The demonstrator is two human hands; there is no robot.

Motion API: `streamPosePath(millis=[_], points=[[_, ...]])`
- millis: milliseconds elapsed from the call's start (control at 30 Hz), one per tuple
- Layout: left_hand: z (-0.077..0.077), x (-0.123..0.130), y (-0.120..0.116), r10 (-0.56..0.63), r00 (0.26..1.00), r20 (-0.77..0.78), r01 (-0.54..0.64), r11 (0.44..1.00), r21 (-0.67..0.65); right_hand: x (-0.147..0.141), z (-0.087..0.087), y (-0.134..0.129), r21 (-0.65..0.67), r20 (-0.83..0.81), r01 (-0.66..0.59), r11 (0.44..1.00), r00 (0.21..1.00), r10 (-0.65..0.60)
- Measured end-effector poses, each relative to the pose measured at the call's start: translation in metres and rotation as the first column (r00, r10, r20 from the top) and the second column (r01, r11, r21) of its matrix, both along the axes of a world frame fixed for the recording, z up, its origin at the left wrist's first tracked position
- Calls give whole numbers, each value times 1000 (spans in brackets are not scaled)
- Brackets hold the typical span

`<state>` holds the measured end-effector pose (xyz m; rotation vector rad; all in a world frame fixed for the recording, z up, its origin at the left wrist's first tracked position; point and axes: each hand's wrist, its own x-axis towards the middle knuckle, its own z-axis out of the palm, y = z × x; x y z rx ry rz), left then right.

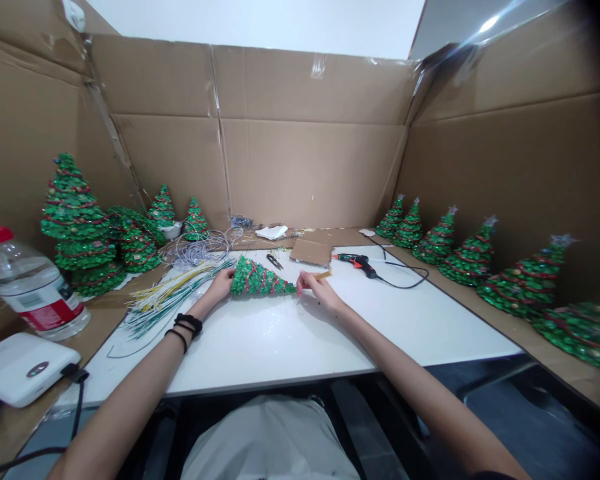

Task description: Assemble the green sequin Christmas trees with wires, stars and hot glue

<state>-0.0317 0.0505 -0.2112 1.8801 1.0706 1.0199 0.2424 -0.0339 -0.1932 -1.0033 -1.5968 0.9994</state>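
Observation:
A small decorated Christmas tree [261,279], green with red garland, lies on its side above the white board, its tip pointing right. My left hand [224,284] is closed around its wide base. At the tip, the fingers of my right hand [314,288] are pinched together, and a thin tan strip [324,275] sticks out from between them. Whether those fingers also touch the tip is hard to make out. Just behind the tree lie dark-handled pliers [275,261] and a piece of cardboard [311,253].
A glue gun [356,262] with a black cord lies right of the cardboard. Yellow and green wire stems [170,297] and coiled wire [200,250] are on the left. Finished trees [525,277] line the right; a bottle [35,293] and white box [27,367] stand left. Cardboard walls [310,87] surround the table.

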Motion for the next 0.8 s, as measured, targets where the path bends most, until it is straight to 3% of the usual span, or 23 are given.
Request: streamPosePath(millis=[333,500,800], points=[[-5,-2,5,69,997,-45,-68,998,17,-2,1,-4,82,75,17,996,997,-23],[-7,-2,6,112,992,-61,-111,993,28,-1,2,-6,151,185,-45,988,983,17],[-6,-2,3,191,977,-98,-187,981,50,-4,0,-7,170,219,-72,983,975,34]])
